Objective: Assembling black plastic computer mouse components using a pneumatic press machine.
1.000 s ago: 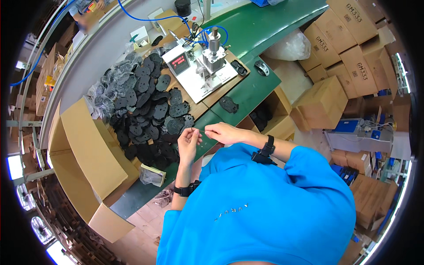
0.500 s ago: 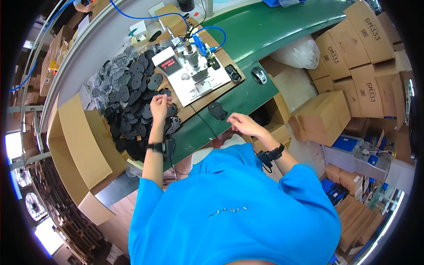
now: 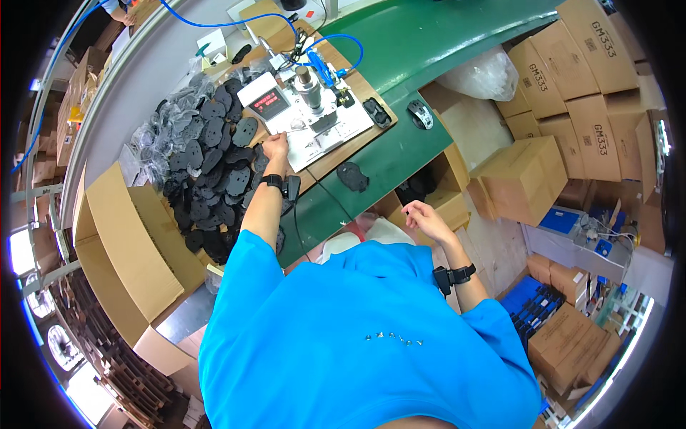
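Note:
My left hand [image 3: 276, 148] is at the left front edge of the white base plate [image 3: 319, 147] of a small bench press [image 3: 309, 89]. Its fingers are pinched, and a thin pale sliver shows at their tips, too small to make out. My right hand [image 3: 429, 223] hangs in front of the bench near an open carton [image 3: 446, 209], holding nothing, its fingers loosely bent and apart. A flat black plate [image 3: 352, 176] lies on the green bench between the two hands. Beside my left hand spreads a heap of similar black plates [image 3: 214, 171].
A display box [image 3: 266, 100] with red digits stands on the press base. A black tray [image 3: 376, 113] and a computer mouse [image 3: 420, 114] lie to its right. An open carton [image 3: 128, 247] stands left; stacked cartons [image 3: 600, 136] are at right. A blue hose [image 3: 361, 53] loops behind.
My left hand has moved right from over the black heap to the press base, fingers now pinched. My right hand has drawn away from the single black plate, rightward and nearer me.

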Motion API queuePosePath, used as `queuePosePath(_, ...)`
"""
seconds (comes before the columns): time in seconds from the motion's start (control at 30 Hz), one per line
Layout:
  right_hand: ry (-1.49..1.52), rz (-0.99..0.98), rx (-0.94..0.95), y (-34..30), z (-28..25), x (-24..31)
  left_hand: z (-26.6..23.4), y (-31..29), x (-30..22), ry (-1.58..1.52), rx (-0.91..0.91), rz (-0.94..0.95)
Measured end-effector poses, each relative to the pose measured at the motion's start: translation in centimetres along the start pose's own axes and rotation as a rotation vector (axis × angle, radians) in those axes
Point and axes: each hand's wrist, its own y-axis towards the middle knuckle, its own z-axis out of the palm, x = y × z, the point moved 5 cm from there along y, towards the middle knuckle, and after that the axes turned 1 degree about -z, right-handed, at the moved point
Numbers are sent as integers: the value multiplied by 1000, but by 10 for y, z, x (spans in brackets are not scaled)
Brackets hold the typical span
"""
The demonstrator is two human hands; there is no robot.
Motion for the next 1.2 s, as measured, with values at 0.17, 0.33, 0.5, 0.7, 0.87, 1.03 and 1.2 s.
queuePosePath(0.17, 34, 16, -58, -12, 0, -12, 14, -5, -2, -171, 8, -77)
queuePosePath(0.33, 14, -4, -72, -12, 4, -8, 9, 3, 2, -143, 94, -3)
queuePosePath(0.5, 9, 1, -57, -10, 19, 1, 3, 2, 0, -95, 216, 193)
queuePosePath(0.7, -45, -11, -14, -5, 32, 7, -18, -15, 14, -224, 247, 245)
queuePosePath(0.87, -100, -4, 8, 7, 42, 8, -29, -79, 22, -268, 587, 317)
queuePosePath(1.03, -161, -14, 63, 28, 63, 15, -56, -160, 60, -89, 843, 262)
queuePosePath(1.2, -280, 17, 20, 66, 79, 10, -97, -207, 121, -135, 949, 175)
